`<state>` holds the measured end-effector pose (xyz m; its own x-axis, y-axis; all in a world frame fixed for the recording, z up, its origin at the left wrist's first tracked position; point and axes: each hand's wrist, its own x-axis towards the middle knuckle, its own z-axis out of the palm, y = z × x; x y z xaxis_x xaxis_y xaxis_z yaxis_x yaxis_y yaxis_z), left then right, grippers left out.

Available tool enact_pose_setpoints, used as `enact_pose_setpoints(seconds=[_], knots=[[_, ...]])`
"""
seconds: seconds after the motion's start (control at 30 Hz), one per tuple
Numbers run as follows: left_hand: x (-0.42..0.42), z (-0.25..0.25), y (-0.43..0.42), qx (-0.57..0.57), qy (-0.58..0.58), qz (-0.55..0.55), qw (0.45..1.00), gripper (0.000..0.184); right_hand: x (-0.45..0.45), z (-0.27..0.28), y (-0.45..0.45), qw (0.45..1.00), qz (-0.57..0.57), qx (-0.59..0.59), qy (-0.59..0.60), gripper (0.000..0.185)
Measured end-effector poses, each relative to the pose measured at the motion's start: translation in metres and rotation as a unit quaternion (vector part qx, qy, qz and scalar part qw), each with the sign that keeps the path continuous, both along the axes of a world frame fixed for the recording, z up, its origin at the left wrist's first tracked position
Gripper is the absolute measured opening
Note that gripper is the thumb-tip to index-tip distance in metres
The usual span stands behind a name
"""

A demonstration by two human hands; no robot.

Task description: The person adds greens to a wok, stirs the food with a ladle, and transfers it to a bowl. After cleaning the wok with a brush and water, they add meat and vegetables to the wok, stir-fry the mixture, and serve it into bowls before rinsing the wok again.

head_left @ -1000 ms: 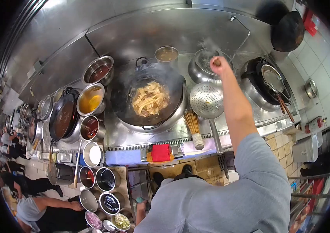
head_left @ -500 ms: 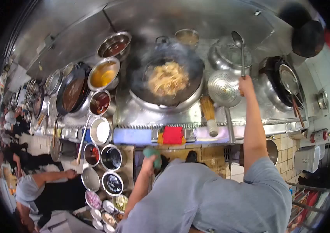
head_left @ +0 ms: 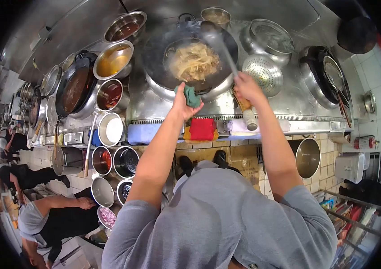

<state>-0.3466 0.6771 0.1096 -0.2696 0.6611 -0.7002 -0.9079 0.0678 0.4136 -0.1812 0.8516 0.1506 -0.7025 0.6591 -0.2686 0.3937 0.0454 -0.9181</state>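
A dark wok [head_left: 154, 58] sits on the burner ring, with pale, flat strips of food [head_left: 195, 62] steaming inside. My left hand [head_left: 182, 106] is at the wok's near rim with a folded green cloth [head_left: 191, 95] in its fingers. The wok's near handle [head_left: 205, 91] is right beside the cloth; whether they touch I cannot tell. In my right hand [head_left: 248, 88] is the handle of a metal ladle [head_left: 224, 49], its bowl blurred over the far right of the wok. Below that hand lies a bamboo wok brush [head_left: 247, 112], partly covered.
To the right is a perforated strainer [head_left: 262, 74] beneath a lidded steel pot [head_left: 271, 38]. Bowls of yellow liquid [head_left: 113, 60] and red sauce [head_left: 109, 95] line the left. A red cloth [head_left: 202, 129] lies on the front edge. Another person [head_left: 56, 210] is at lower left.
My left hand has come up from beside my body to the wok's near rim with the green cloth. My right hand has swung the ladle leftward from above the strainer to over the wok.
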Motion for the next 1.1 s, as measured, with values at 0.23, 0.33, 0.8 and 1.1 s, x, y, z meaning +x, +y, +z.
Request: enact_pose_setpoints(seconds=[0.23, 0.33, 0.8, 1.1], knots=[[-0.004, 0.001, 0.0, 0.017, 0.007, 0.027, 0.999, 0.037, 0.021, -0.005, -0.055, 0.973, 0.147, 0.124, -0.128, 0.048], [-0.02, -0.027, 0.013, 0.005, -0.007, 0.018, 1.0, 0.023, 0.071, 0.006, -0.056, 0.87, 0.161, 0.438, -0.159, 0.05], [0.07, 0.085, -0.048, 0.018, -0.081, 0.065, 0.994, 0.013, 0.175, 0.198, -0.082, 0.87, 0.278, 0.301, -0.274, 0.061], [0.081, -0.077, -0.061, 0.009, -0.035, -0.002, 0.999, 0.016, 0.072, 0.092, -0.082, 0.879, 0.178, 0.4, -0.188, 0.048]])
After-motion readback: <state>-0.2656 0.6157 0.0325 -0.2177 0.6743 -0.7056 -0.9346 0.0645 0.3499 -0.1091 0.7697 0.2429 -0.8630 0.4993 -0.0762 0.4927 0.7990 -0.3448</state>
